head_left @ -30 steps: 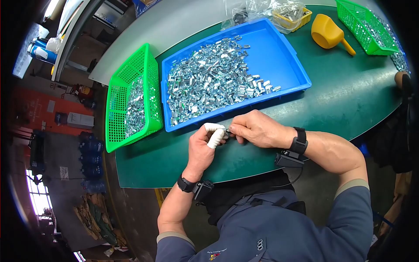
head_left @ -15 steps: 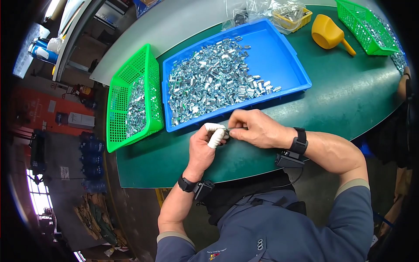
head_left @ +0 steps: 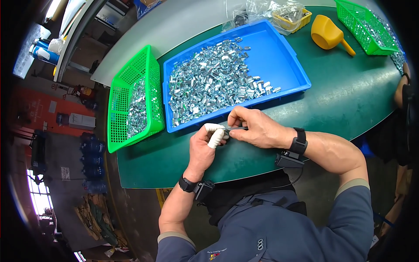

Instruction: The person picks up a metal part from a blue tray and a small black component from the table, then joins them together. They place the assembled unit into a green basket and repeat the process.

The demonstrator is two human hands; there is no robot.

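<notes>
My left hand (head_left: pixel 202 146), with white coverings on its thumb and forefinger, pinches a small metal piece (head_left: pixel 225 134) that the fingers mostly hide. From the right, my right hand (head_left: pixel 264 129) holds a thin dark rod (head_left: pixel 238 128) between thumb and fingers, its tip meeting the piece at the left fingertips. Just beyond both hands lies a blue tray (head_left: pixel 283 61) with a heap of shiny metal hex pieces (head_left: pixel 209 76) over its left and middle. The hands are above the green tabletop (head_left: pixel 257 163), near its front edge.
A green mesh basket (head_left: pixel 156 100) holding similar metal pieces stands left of the tray. At the back right are a yellow scoop (head_left: pixel 325 32), a yellow bin (head_left: pixel 301 22) beside clear plastic bags (head_left: pixel 257 11), and another green basket (head_left: pixel 355 26). Part of another person (head_left: pixel 400 89) shows at the right edge.
My right fingers have lifted slightly, and more of the dark rod shows between them. My left hand stays in place, still pinching the metal piece.
</notes>
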